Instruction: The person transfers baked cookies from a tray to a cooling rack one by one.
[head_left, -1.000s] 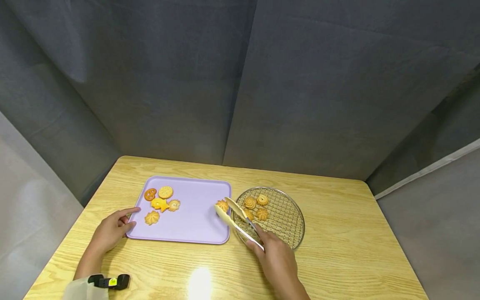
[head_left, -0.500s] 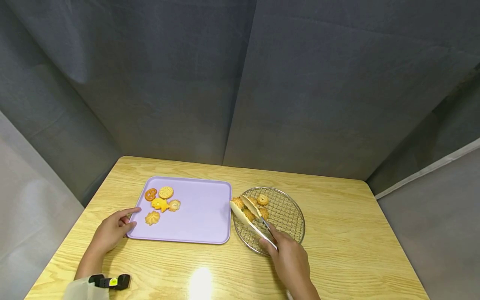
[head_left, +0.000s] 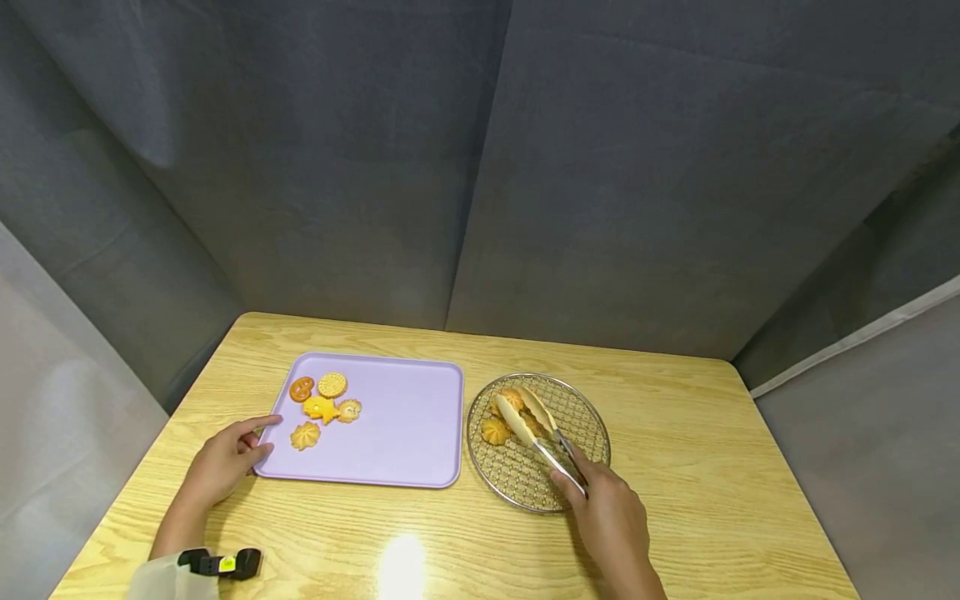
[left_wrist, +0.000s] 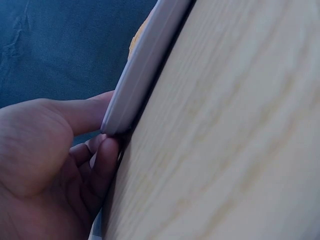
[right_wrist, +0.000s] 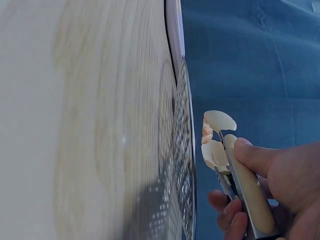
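My left hand [head_left: 219,462] pinches the left rim of a lilac tray [head_left: 390,425], thumb above and fingers beneath in the left wrist view. My right hand [head_left: 611,512] grips metal tongs [head_left: 551,450] with cream-coloured tips, which hang over a round wire rack [head_left: 577,425]. Between the tong tips in the right wrist view is a cookie [right_wrist: 206,131], held above the rack. A ridged cookie [head_left: 495,431] lies on the rack left of the tongs. Other cookies there are partly hidden behind the tips.
On the tray's left part lie a pretzel [head_left: 302,389], a round biscuit [head_left: 332,384], a yellow star-like cookie [head_left: 320,408], a pale cookie [head_left: 348,410] and a ridged cookie [head_left: 304,436]. Grey curtains [head_left: 600,183] stand behind the wooden table [head_left: 712,467].
My right hand has moved right with the tongs, carrying the cookie from the tray's right edge to over the rack. The left hand and tray have stayed in place.
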